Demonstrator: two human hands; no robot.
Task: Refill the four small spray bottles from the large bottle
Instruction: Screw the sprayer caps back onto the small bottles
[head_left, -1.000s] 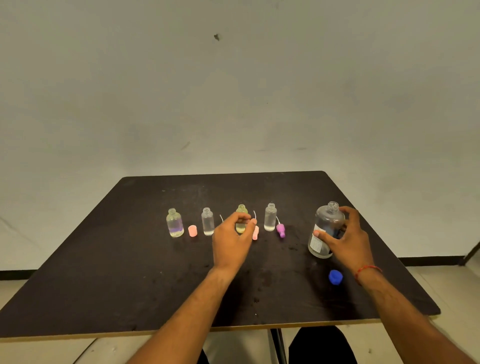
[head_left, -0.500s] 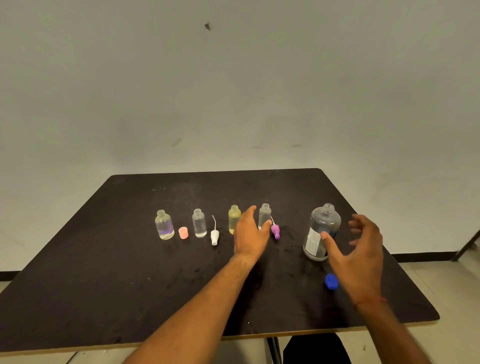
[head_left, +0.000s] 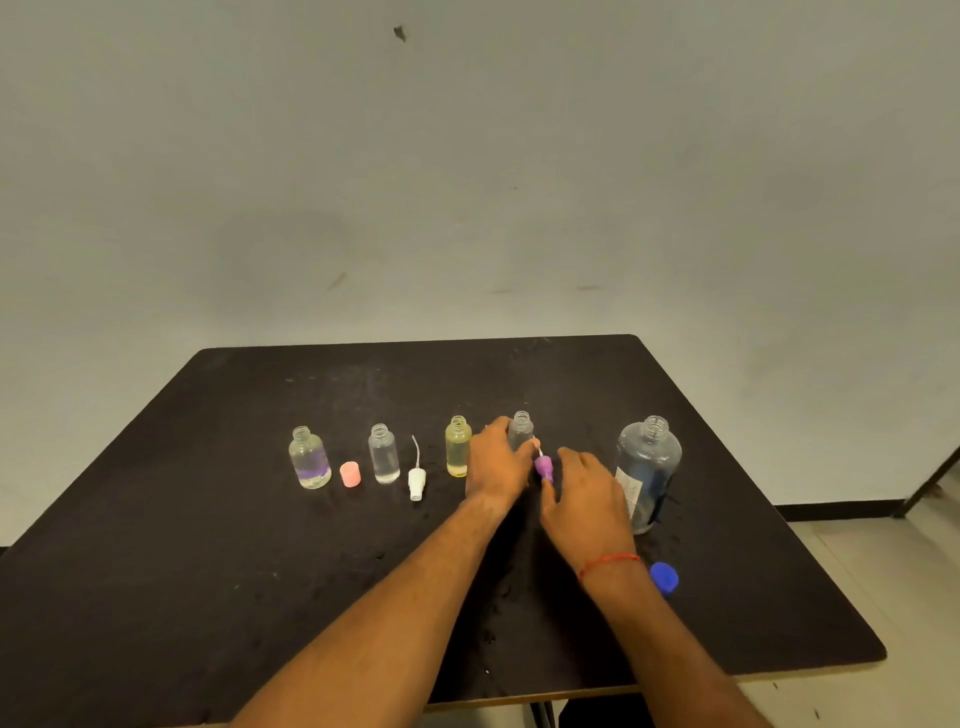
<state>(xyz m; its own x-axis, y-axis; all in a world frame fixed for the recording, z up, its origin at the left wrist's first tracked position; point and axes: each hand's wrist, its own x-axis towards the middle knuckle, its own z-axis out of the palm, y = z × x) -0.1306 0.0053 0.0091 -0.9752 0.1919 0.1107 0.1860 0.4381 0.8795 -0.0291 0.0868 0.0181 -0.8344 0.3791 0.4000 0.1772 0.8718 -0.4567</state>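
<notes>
Moved my right hand (head_left: 587, 499) off the large bottle (head_left: 649, 467); fingertips (head_left: 557, 488) touch the purple spray cap (head_left: 544, 466), pinch unclear. My left hand (head_left: 496, 462) grips the rightmost small bottle (head_left: 521, 430).

The single head-worn camera looks forward and down from above the worktop's (head_left: 208, 571) near edge toward its far edge, with the left hand (head_left: 496, 462) and right hand (head_left: 587, 499) at arm's reach.

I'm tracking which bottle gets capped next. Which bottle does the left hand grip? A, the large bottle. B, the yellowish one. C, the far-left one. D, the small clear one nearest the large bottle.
D: the left hand wraps the clear small bottle nearest the large bottle.
</notes>
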